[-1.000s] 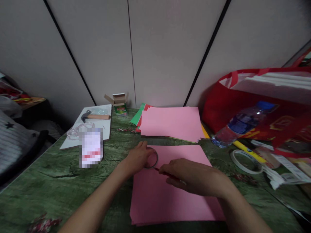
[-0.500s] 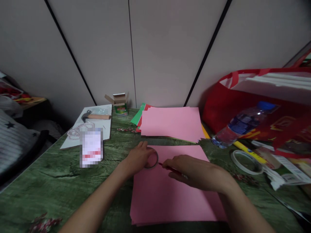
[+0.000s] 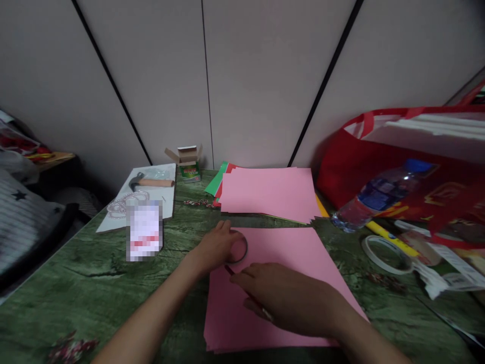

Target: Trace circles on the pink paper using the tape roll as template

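Near the upper left corner of a stack of pink paper (image 3: 303, 253), my left hand (image 3: 215, 246) holds a thin dark ring (image 3: 246, 247) flat against the top sheet. The ring's left side is hidden by my fingers, and pink paper shows through it. My right hand (image 3: 284, 296) is closed around a slim red pencil (image 3: 229, 270), which slants with its tip toward the upper left. That tip is just below the ring's lower edge; whether it touches the paper I cannot tell.
Behind lies another pile of pink sheets (image 3: 269, 192) over coloured ones. A hammer (image 3: 157, 182), a white board (image 3: 166, 202) and a small open box (image 3: 189, 171) are at the left. To the right are a water bottle (image 3: 379, 194), a tape roll (image 3: 369, 253) and a red bag (image 3: 341, 156).
My right hand and the pencil have moved left and toward me, from the ring's right side to below it. The left hand and ring stay in place.
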The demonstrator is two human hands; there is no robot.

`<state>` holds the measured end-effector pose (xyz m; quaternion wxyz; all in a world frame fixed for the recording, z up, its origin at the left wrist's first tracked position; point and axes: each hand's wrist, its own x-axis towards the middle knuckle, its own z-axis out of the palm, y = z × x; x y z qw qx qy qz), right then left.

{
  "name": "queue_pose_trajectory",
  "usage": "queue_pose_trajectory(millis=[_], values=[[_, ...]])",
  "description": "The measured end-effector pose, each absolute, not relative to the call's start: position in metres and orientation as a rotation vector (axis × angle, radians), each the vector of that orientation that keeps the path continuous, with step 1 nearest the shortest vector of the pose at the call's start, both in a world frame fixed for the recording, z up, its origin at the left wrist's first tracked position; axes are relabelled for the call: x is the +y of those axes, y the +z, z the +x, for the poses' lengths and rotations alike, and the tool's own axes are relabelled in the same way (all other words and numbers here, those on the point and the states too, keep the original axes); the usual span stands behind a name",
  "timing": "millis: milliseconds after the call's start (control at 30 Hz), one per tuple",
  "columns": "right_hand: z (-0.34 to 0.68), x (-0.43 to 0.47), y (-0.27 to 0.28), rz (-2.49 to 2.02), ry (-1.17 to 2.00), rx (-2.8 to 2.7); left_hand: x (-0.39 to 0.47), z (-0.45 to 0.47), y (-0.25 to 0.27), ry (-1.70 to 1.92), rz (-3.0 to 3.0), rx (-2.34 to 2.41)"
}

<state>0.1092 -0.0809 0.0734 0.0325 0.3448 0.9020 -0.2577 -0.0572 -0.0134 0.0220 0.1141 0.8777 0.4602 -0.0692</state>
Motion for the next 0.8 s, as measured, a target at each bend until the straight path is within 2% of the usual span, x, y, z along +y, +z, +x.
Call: queue_pose_trajectory(millis=[433,800], values=[[0.087,-0.087,0.048,0.911,-0.357,2.943,-0.012,-0.058,0.024,-0.215,2.526,1.352],[0.087,-0.095,0.056,0.9,-0.255,2.866,-0.011,-0.057,0.024,-0.241,2.515,1.341]])
